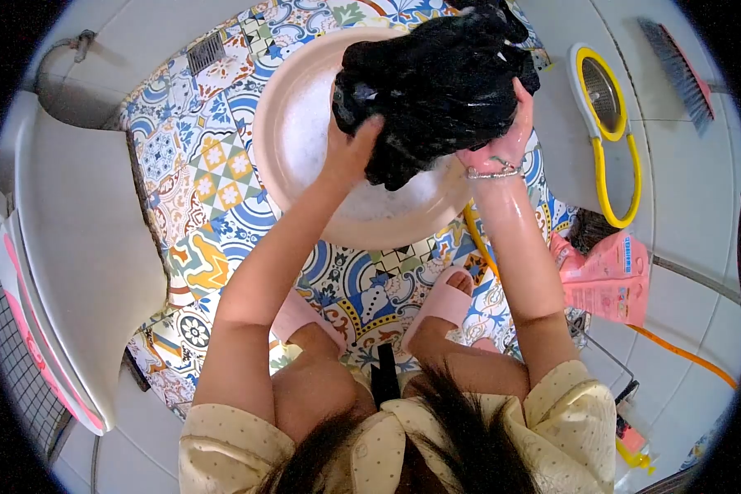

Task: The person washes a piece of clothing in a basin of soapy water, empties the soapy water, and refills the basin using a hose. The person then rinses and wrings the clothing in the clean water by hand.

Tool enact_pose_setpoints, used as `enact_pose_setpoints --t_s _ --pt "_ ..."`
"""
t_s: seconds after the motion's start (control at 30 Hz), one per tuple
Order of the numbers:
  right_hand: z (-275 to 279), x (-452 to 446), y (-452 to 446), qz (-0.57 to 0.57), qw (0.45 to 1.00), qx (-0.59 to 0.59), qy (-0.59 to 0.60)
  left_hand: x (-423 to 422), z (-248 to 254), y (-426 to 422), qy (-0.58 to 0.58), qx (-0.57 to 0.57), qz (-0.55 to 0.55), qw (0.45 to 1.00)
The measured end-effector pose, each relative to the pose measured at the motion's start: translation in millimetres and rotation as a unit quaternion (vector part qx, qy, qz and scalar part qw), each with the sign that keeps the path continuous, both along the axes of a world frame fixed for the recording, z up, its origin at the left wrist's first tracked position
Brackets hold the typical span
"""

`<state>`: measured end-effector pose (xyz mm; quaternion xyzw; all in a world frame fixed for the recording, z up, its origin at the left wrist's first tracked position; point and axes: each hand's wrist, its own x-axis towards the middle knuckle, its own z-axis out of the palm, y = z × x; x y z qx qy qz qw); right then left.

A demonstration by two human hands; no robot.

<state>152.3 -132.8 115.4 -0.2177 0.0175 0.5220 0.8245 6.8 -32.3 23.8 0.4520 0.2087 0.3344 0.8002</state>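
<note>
A bundle of wet black cloth [436,90] is held up over a beige basin [270,177]. White suds [305,123] cover the water in the basin. My left hand [352,148] grips the bundle's lower left side, its thumb on the cloth and its other fingers partly hidden. On the right side my right hand [509,136] cups the cloth from below, fingers curled up along its edge. A bracelet circles my right wrist. The bundle hides much of the basin's far right part, and what kind of garment it is cannot be made out.
Patterned tiles [222,177] surround the basin, with a floor drain [206,54] at the far left. A white fixture [82,222] stands left. To the right are a yellow-rimmed oval item [601,95], a brush [679,74] and a pink pouch [609,276]. Pink slippers [438,309] are below.
</note>
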Motion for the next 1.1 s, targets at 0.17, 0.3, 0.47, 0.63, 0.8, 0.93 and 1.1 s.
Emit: enact_pose_setpoints --t_s 0.17,0.3,0.47,0.63,0.8,0.93,1.1 --pt "-9.7 12.1 -6.2 0.024 0.983 -0.022 -0.182 12.0 -31.6 18.9 -0.013 -0.247 -0.142 0.959" --pt "-7.4 16.1 -16.1 0.142 0.961 -0.048 -0.234 6.0 -46.3 16.9 0.032 -0.253 -0.276 0.927" --pt "-17.7 18.2 -18.4 0.201 0.907 -0.05 -0.367 -9.8 -31.0 22.7 0.109 -0.133 -0.338 0.925" --pt "-21.7 20.3 1.9 0.264 0.745 0.144 -0.595 -22.8 -9.0 45.0 0.178 0.119 -0.389 0.896" --pt "17.1 1.0 -2.4 0.349 0.617 0.103 -0.698 -19.7 -3.9 51.3 0.159 0.184 -0.458 0.855" --pt "9.7 -15.6 -9.5 0.348 0.672 0.117 -0.643 0.3 -84.5 44.4 0.175 -0.027 -0.585 0.791" --pt "-28.7 -13.7 -29.7 0.236 0.88 -0.053 -0.409 -5.4 -14.1 40.4 0.202 0.103 -0.57 0.789"
